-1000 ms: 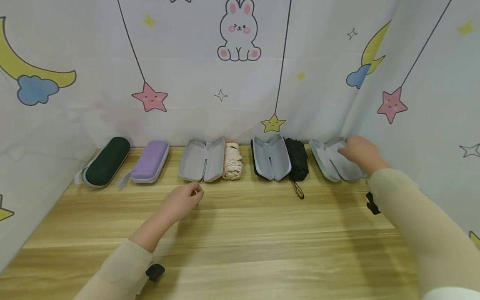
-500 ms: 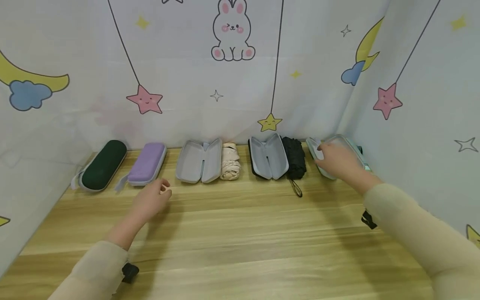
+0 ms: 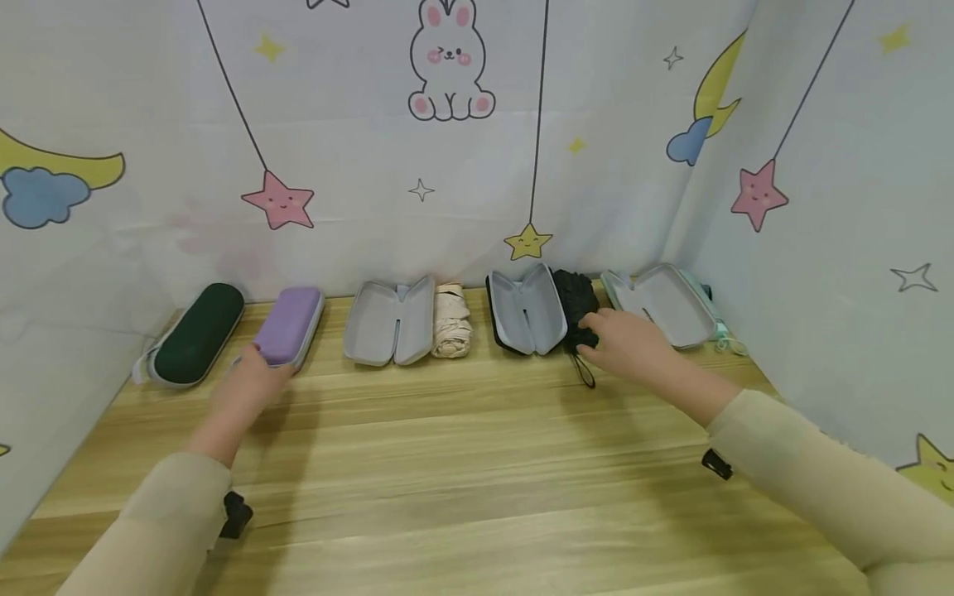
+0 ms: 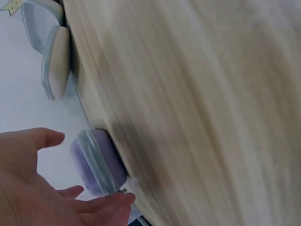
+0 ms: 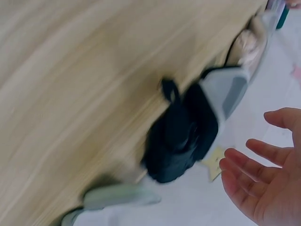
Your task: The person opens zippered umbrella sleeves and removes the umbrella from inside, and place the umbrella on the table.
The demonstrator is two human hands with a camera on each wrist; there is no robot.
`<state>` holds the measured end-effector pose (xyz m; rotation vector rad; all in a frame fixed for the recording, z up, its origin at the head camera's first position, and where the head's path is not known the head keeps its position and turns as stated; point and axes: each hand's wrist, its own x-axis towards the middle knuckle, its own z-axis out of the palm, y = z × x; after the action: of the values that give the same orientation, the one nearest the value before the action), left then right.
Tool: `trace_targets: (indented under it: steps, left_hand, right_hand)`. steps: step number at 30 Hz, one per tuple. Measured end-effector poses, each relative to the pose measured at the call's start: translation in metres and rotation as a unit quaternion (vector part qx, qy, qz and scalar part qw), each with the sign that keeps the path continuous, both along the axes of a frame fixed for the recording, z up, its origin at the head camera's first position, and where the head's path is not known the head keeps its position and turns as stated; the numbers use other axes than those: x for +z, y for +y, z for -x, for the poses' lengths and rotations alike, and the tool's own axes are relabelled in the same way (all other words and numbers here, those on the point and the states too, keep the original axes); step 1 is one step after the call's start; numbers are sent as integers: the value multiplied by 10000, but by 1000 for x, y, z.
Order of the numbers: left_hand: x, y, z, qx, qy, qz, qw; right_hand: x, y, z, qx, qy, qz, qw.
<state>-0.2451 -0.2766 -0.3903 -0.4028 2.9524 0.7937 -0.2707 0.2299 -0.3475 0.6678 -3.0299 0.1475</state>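
Fingers (image 5: 249, 166) spread, left hand (image 3: 248, 393) stood by purple case (image 3: 287, 321), right hand (image 3: 626, 346) by black bundle (image 3: 575, 295): apparently reaching, gripping required next.

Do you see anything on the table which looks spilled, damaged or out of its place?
I see nothing spilled or damaged. Mildly odd: the beige bundle and black bundle lie beside open cases, not inside, and the black one's cord loop trails on the table.
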Motion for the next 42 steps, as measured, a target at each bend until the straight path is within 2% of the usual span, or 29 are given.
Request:
trace_targets:
  steps: [3,10,13,18,22,25,31,38,42]
  left_hand:
    - [-5,-4,8,-55,76,-42,9999]
    - [-7,-11,15,507,-70,-548,9972]
    - [-8,-13,21,505,77,-579,9970]
    - [-11,-13,36,484,137,-343,9981]
    - [-13,-11,44,605,95,-59,9981]
    - [-14,-9,50,637,-17,66,9979]
    - [-13,-3,61,779,-450,93,9959]
    - [-7,0,67,731,-854,370,9930]
    - [-9,0,65,581,-836,532,9934]
  right_hand:
    - [-3,-13,-11,183,0,-178,9997]
    - [-7,-38,-32,617,-55,-380,9974]
    - [-9,-48,-39,777,-103,-382,9962]
    - [-16,-61,-44,889,-260,-496,9945]
    - [-24,-73,-45,943,-456,-486,9933]
    - [-28,-82,-45,1093,-566,-376,9917]
    - [-36,-98,-48,1385,-504,-443,9881]
    - [-38,-114,-51,1578,-667,-262,9849]
    - [-41,-122,-51,1682,-688,-168,9832]
